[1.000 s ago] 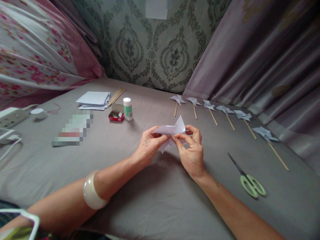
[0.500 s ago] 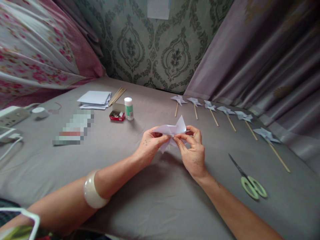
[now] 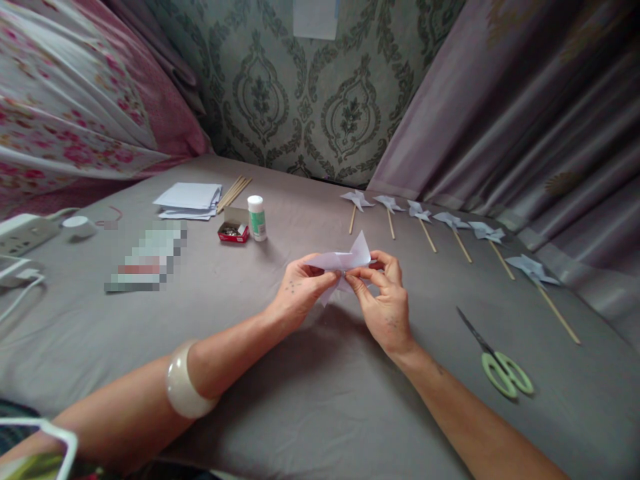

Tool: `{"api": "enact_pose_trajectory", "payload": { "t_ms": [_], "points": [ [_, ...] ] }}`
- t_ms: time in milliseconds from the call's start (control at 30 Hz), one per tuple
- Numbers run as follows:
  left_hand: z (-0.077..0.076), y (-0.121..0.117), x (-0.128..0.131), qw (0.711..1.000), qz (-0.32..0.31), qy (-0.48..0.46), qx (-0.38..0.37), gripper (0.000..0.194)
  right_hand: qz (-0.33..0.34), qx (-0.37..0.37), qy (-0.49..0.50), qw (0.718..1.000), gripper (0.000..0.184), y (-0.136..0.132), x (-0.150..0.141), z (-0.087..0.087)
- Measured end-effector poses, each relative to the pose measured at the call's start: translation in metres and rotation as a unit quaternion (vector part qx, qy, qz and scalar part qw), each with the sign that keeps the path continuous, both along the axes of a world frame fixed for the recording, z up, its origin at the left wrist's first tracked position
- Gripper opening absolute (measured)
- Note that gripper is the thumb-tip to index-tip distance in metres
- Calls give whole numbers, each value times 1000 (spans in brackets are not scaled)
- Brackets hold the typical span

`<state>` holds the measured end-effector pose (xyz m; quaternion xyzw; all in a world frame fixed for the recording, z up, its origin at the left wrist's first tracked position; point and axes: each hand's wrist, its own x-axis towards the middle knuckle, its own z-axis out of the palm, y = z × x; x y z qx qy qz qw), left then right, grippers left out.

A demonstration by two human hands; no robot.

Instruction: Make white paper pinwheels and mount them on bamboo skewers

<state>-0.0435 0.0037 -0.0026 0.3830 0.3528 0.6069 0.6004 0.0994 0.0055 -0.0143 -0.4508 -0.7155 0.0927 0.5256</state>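
Note:
A white paper pinwheel (image 3: 337, 259) with folded, pointed blades is held up over the grey cloth between my hands. My left hand (image 3: 299, 287) grips its left side, thumb in front and the other fingers behind the paper. On the right side, my right hand (image 3: 385, 300) is closed on the same pinwheel. Its thumb and forefinger pinch near the pinwheel's middle, where a tiny shiny bit shows at the tips, too small to name surely. The hands partly cover the lower blades. I see no stick on this pinwheel.
Several finished pinwheels on sticks (image 3: 534, 270) line the right. Green-handled scissors (image 3: 495, 360) lie nearer. Behind stand a glue stick (image 3: 257, 219), a red box (image 3: 233, 232) of small metal pieces, wooden sticks (image 3: 234, 193) and folded paper (image 3: 189, 197). A power strip (image 3: 25, 233) is at left.
The view has shifted very slightly. Both hands stay on the pinwheel in nearly the same pose, and the small shiny bit at the fingertips shows less.

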Motion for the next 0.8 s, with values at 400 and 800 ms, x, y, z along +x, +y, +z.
{"api": "enact_pose_trajectory", "payload": {
  "t_ms": [400, 800],
  "points": [
    [6, -2, -1, 997, -12, 64, 29, 25, 18, -66, 32, 997, 14, 3, 1, 5],
    [6, 1, -3, 994, -12, 103, 36, 19, 69, -189, 124, 972, 16, 10, 2, 7]
  ]
}}
